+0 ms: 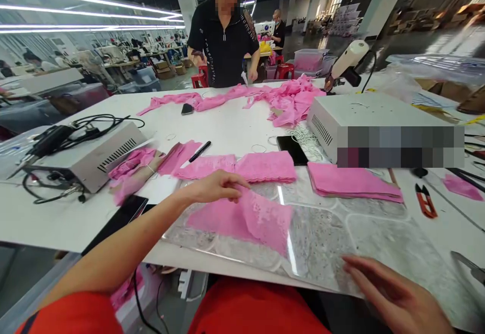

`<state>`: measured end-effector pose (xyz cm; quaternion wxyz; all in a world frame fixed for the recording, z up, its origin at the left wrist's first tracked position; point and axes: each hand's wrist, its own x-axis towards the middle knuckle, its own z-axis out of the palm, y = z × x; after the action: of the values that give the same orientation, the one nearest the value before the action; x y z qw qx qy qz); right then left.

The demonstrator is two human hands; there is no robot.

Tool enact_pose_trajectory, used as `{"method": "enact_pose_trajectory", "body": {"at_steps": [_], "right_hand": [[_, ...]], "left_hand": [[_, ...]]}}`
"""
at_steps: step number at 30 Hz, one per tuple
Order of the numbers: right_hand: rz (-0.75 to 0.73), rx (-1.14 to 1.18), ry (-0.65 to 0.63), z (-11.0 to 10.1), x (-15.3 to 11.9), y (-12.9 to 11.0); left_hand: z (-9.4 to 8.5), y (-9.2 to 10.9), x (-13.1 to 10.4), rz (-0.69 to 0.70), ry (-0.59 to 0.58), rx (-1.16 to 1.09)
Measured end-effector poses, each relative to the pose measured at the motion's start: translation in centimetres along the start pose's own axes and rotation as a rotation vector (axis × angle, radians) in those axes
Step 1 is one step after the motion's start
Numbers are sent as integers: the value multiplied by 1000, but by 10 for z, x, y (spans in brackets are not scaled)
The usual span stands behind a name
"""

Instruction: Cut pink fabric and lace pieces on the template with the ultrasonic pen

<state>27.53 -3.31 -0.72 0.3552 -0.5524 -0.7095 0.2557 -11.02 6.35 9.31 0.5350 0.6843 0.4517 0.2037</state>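
My left hand point(217, 186) reaches over the work board and pinches the upper edge of a pink lace fabric piece point(265, 218). That piece is partly lifted and folded, with its lower part lying on the clear-topped, stone-patterned board point(322, 233). At the board's front right, my right hand point(394, 288) is held with fingers stretched out and nothing in them. Just beyond my left hand lie stacked pink lace pieces point(265, 166). A flat stack of plain pink fabric point(352, 181) rests to their right.
A grey box machine point(113, 157) with cables stands left, another point(371, 111) right. Red-handled thread snips point(426, 201), a black phone point(291, 150) and a marker point(200, 151) lie about. Across the table point(166, 122), a person point(223, 36) stands behind heaped pink fabric point(291, 99).
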Motion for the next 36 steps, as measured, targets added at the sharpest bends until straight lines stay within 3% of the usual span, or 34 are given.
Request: {"method": "enact_pose_trajectory", "body": {"at_steps": [4,8,13,17,20,27,36], "right_hand": [[-237,-7,-194,33,58,-53],[-448,-86,-379,60,78,-78],[-561,-200,-427,80,78,-71],[-503,-110,-426,82,86,-73],[-496,-34,-405,82,90,-81],[-732,-171,-449,93,85,-85],[-739,-204,-423,89,80,-89]], "left_hand": [[-9,-38,-45,-14,72,-31],[-7,-62,-63,-1,139,-41],[-8,-73,-62,17,184,-36],[-11,-71,-63,38,206,13],[-13,-69,-73,45,228,105],[-8,-76,-98,60,248,362],[0,-77,-116,45,194,497]]}}
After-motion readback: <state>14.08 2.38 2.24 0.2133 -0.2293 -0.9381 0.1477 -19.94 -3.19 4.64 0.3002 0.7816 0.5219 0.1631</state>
